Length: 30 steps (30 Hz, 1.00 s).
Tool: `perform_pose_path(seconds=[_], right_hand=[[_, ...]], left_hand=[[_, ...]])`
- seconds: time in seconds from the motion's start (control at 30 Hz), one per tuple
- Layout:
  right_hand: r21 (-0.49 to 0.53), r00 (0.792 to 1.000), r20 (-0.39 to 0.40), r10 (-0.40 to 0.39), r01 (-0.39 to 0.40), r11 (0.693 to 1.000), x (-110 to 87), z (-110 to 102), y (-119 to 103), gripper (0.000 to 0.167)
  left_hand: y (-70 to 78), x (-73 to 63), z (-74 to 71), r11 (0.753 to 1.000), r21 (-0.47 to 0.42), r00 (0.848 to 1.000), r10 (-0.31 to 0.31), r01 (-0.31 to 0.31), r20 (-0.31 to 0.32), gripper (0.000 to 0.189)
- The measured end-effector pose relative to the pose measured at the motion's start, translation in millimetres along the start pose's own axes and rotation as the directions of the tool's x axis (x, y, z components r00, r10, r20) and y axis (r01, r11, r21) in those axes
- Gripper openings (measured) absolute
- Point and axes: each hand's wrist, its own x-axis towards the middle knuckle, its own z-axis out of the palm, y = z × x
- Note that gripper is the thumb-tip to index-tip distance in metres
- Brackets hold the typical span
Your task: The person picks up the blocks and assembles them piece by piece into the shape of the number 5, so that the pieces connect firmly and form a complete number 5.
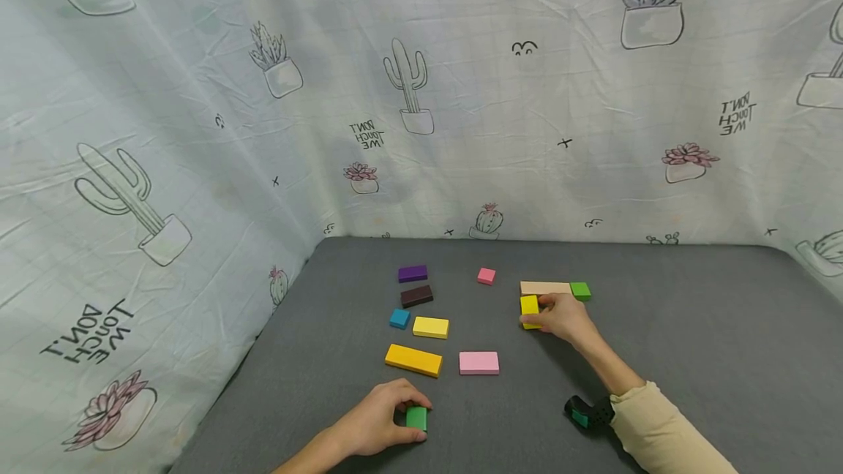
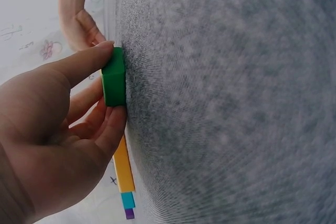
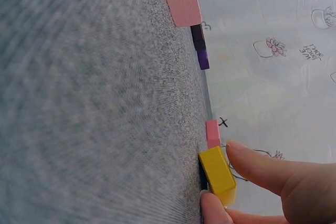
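Observation:
Near the front of the grey table, my left hand (image 1: 375, 419) pinches a green block (image 1: 416, 418) between thumb and fingers; the left wrist view shows this green block (image 2: 113, 77) close to the tabletop. Farther right, my right hand (image 1: 569, 319) grips a yellow block (image 1: 530, 305) by its ends. It lies just on the near side of a beige block (image 1: 545, 288), whose right end meets a light green block (image 1: 580, 290). In the right wrist view, thumb and fingertips hold the yellow block (image 3: 218, 171), with a dark gap under part of it.
Left of centre lie purple (image 1: 413, 273), dark brown (image 1: 417, 296), blue (image 1: 399, 319), pale yellow (image 1: 431, 327) and orange-yellow (image 1: 413, 360) blocks. A pink block (image 1: 478, 363) and a small coral-pink block (image 1: 486, 276) lie nearer the middle. A cactus-print cloth (image 1: 461, 167) hangs behind the table (image 1: 316, 328).

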Motion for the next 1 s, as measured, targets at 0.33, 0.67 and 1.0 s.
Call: perform_pose_path(seconds=[0.33, 0.67, 1.0], right_hand=[[-0.028, 1.0, -0.008, -0.022, 0.022, 0.999, -0.7, 0.4, 0.5, 0.065], [-0.024, 1.0, -0.02, -0.015, 0.015, 1.0, -1.6, 2.3, 0.6, 0.061], [-0.02, 1.0, -0.018, 0.006, -0.006, 1.0, -0.8, 1.2, -1.1, 0.06]], left_hand=[[-0.2, 1.3, -0.4, 1.0, 0.017, 1.0, 0.009, -0.009, 0.0, 0.028], [0.3, 1.4, -0.2, 1.0, 0.004, 1.0, -0.008, 0.008, 0.008, 0.028], [1.2, 0.9, -0.8, 1.0, 0.003, 1.0, -0.004, 0.004, 0.007, 0.027]])
